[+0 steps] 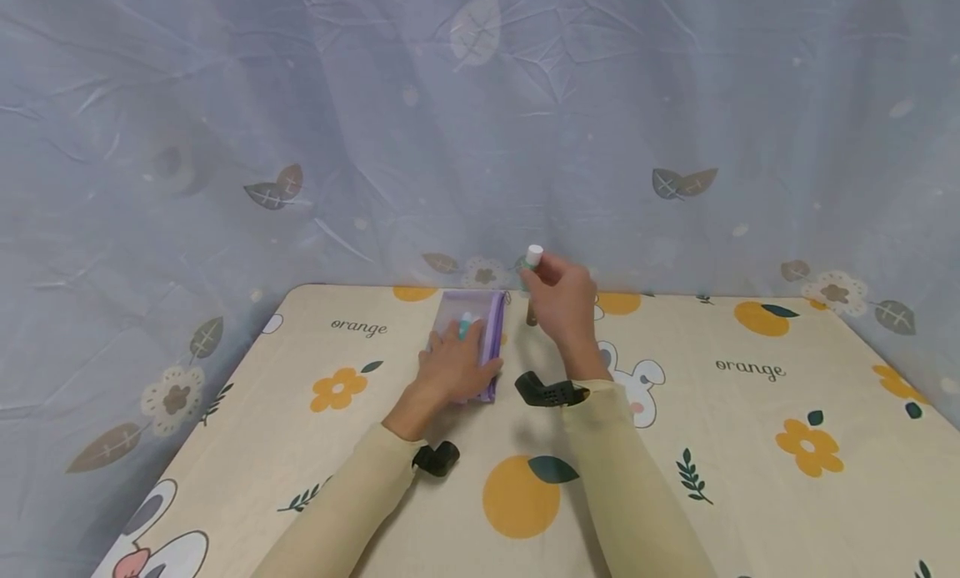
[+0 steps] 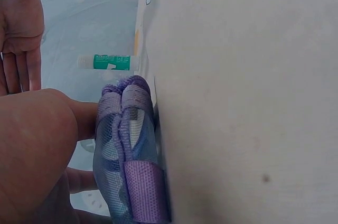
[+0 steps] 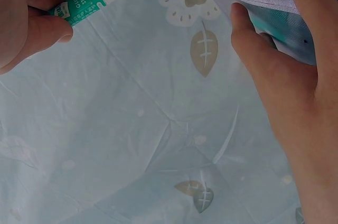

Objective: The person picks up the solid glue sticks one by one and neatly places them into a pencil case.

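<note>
In the head view, my left hand (image 1: pixel 453 365) lies over a translucent purple zip pouch (image 1: pixel 491 344), its fingers spread out. A teal thing with a white end (image 1: pixel 466 321) shows at those fingertips; inside or on top, I cannot tell. My right hand (image 1: pixel 564 301) pinches a green glue stick with a white cap (image 1: pixel 534 255), lifted beyond the pouch's far right corner. The right wrist view shows the label of this glue stick (image 3: pixel 79 5) between fingers and thumb. Beyond the pouch (image 2: pixel 142 187), the left wrist view shows a green-labelled glue stick (image 2: pixel 113 62); whether it is the held one, I cannot tell.
A cream cloth (image 1: pixel 420 511) printed with oranges, flowers and rabbits covers the table. Behind its far edge hangs a grey-blue curtain (image 1: pixel 480 128) with leaf prints. Black wrist cameras sit at the left cuff (image 1: pixel 437 459) and the right cuff (image 1: pixel 551 392).
</note>
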`<state>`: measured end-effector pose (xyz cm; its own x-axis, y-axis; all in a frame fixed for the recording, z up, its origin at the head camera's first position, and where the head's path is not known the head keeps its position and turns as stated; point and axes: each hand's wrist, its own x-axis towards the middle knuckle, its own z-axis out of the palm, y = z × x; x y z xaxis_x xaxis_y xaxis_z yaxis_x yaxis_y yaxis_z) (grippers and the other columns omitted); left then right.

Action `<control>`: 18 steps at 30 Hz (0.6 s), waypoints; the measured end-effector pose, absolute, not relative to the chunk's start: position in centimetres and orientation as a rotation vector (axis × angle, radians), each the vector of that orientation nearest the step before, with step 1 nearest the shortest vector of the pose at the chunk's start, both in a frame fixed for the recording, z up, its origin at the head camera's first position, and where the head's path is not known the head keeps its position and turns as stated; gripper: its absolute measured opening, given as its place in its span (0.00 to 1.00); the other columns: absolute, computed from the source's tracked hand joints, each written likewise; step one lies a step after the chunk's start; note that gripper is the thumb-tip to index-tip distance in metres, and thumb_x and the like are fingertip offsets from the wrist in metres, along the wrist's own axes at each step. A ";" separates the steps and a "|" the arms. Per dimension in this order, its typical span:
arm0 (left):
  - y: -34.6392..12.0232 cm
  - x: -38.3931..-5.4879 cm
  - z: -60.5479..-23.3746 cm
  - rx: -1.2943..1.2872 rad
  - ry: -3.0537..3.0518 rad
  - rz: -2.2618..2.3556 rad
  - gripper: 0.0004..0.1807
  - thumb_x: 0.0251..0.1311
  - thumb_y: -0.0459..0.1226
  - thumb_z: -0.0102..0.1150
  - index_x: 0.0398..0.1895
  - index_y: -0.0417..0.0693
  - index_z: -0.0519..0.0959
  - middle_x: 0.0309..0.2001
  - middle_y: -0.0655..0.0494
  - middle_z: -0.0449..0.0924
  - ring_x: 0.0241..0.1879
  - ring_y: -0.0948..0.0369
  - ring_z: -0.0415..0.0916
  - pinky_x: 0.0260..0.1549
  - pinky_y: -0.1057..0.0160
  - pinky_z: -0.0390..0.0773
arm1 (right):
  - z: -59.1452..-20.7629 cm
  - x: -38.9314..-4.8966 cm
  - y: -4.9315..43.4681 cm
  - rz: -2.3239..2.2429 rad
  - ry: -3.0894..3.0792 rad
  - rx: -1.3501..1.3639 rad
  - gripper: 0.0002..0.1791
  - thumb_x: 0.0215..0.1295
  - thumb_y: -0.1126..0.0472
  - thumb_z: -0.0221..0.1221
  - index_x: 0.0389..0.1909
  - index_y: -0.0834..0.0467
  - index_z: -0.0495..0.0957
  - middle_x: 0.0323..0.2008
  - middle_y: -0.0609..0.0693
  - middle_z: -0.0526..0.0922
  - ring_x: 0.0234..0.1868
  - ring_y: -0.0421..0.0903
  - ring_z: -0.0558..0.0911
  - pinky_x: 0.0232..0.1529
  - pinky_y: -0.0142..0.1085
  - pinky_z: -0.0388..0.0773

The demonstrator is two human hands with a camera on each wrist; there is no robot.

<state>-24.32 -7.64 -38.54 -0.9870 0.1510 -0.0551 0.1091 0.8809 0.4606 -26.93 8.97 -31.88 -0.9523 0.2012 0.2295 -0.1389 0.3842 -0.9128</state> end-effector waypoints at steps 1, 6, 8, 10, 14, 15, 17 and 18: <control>-7.6 -24.4 -38.6 0.204 2.959 0.715 0.41 0.75 0.56 0.55 0.86 0.55 0.56 0.84 0.35 0.50 0.81 0.28 0.49 0.72 0.25 0.59 | -31.9 -26.9 9.0 1.593 -2.342 -0.054 0.24 0.73 0.53 0.66 0.67 0.52 0.82 0.60 0.55 0.89 0.63 0.54 0.86 0.65 0.52 0.81; -7.6 -24.3 -38.6 0.201 2.962 0.706 0.41 0.75 0.55 0.55 0.85 0.54 0.56 0.85 0.35 0.50 0.81 0.26 0.48 0.72 0.25 0.59 | -32.0 -26.9 8.9 1.621 -2.328 -0.040 0.23 0.74 0.55 0.65 0.67 0.53 0.82 0.60 0.56 0.89 0.62 0.54 0.86 0.63 0.52 0.81; -7.6 -24.3 -38.6 0.199 2.964 0.707 0.41 0.75 0.55 0.55 0.85 0.54 0.56 0.84 0.35 0.50 0.80 0.26 0.49 0.72 0.25 0.60 | -32.0 -26.9 8.9 1.627 -2.328 -0.035 0.23 0.74 0.55 0.65 0.68 0.54 0.81 0.59 0.56 0.89 0.62 0.54 0.86 0.61 0.52 0.82; -7.6 -24.3 -38.6 0.198 2.968 0.707 0.41 0.75 0.55 0.56 0.85 0.55 0.57 0.84 0.35 0.51 0.80 0.27 0.50 0.71 0.26 0.61 | -32.0 -26.9 8.9 1.626 -2.329 -0.033 0.23 0.74 0.55 0.65 0.68 0.54 0.81 0.59 0.56 0.89 0.62 0.54 0.86 0.60 0.51 0.83; -7.5 -24.3 -38.5 0.198 2.970 0.711 0.41 0.75 0.55 0.56 0.85 0.55 0.57 0.84 0.35 0.52 0.80 0.28 0.51 0.71 0.26 0.61 | -32.1 -27.0 8.9 1.620 -2.330 -0.029 0.23 0.74 0.55 0.65 0.68 0.53 0.81 0.59 0.56 0.89 0.61 0.54 0.86 0.57 0.51 0.83; -7.5 -24.2 -38.5 0.199 2.970 0.711 0.41 0.75 0.55 0.56 0.85 0.55 0.57 0.84 0.35 0.52 0.80 0.27 0.51 0.71 0.26 0.61 | -32.1 -27.0 8.9 1.621 -2.328 -0.028 0.23 0.75 0.55 0.65 0.68 0.53 0.81 0.59 0.56 0.89 0.61 0.54 0.86 0.55 0.50 0.84; -7.5 -24.2 -38.5 0.199 2.969 0.710 0.41 0.75 0.55 0.56 0.85 0.55 0.57 0.84 0.35 0.52 0.80 0.27 0.51 0.71 0.26 0.61 | -32.2 -27.0 8.9 1.615 -2.329 -0.029 0.23 0.75 0.55 0.65 0.67 0.52 0.82 0.59 0.55 0.89 0.59 0.52 0.87 0.51 0.46 0.84; -7.5 -24.2 -38.4 0.201 2.969 0.708 0.41 0.75 0.55 0.56 0.85 0.55 0.57 0.84 0.35 0.52 0.80 0.27 0.51 0.71 0.26 0.62 | -32.2 -27.1 8.9 1.612 -2.331 -0.029 0.23 0.75 0.54 0.65 0.67 0.52 0.82 0.58 0.55 0.89 0.58 0.51 0.87 0.48 0.44 0.84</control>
<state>-24.18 -7.51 -38.44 -0.9879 0.1465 -0.0504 0.1080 0.8845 0.4538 -27.08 8.92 -32.20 -0.9528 0.1887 0.2378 -0.1559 0.3681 -0.9166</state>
